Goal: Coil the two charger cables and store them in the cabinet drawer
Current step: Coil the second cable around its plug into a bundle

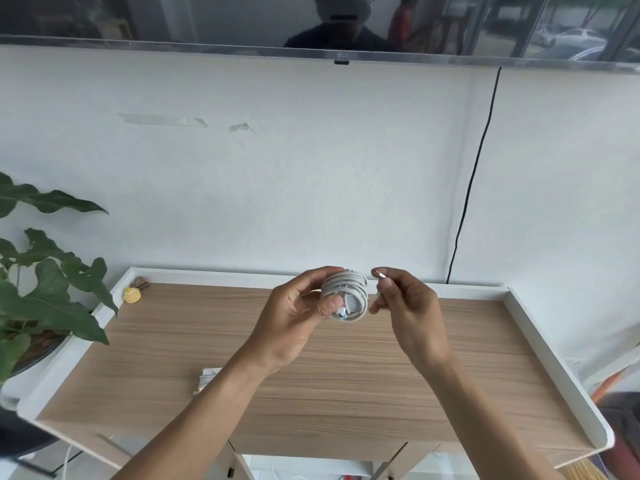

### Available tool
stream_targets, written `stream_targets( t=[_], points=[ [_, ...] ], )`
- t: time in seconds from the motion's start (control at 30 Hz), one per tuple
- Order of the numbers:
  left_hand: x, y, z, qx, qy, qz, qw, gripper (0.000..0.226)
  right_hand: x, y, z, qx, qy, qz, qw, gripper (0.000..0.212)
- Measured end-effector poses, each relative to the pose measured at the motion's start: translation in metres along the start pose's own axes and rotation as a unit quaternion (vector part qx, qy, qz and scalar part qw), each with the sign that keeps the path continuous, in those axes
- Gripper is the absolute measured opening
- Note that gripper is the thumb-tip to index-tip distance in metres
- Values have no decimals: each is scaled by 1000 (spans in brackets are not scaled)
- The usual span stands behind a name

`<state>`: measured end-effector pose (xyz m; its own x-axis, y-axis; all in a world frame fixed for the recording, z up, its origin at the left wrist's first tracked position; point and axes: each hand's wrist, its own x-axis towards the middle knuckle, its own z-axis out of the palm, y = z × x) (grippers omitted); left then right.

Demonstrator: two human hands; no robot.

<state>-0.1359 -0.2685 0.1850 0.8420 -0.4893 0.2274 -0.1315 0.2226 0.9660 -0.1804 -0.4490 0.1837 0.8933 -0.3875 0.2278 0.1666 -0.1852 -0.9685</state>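
Observation:
A white charger cable (348, 292) is wound into a tight coil that my left hand (298, 313) holds above the cabinet top, thumb pressed on its front. My right hand (403, 303) pinches the cable's free end, with the metal plug tip (378, 274) showing above the fingers just right of the coil. A second white cable bundle (207, 378) lies on the wooden cabinet top (381, 375), partly hidden behind my left forearm. The cabinet drawer (311, 471) seems to stand open below the front edge, between my forearms, with little of it showing.
The cabinet top has a raised white rim (540, 327). A small yellow object (132, 295) sits in its far left corner. A leafy potted plant (38, 292) stands at the left. A black cord (471, 181) hangs down the wall from the television (341, 55) above.

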Motion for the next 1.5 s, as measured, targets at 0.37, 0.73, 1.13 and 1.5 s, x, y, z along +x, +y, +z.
stream_targets(
  t=[0.37,0.73,1.13,1.5],
  points=[
    [-10,-14,-1,-44,47,-47,997,35,-24,-12,12,208,15,3,978,19],
    [-13,-17,9,-77,95,-27,992,34,-40,-3,24,-101,-67,-130,984,26],
    [-17,-14,-1,1,47,8,999,29,-34,9,14,-63,-122,-107,985,25],
    [-14,-12,5,-70,37,5,997,39,-35,11,33,32,-117,-48,992,28]
  ],
)
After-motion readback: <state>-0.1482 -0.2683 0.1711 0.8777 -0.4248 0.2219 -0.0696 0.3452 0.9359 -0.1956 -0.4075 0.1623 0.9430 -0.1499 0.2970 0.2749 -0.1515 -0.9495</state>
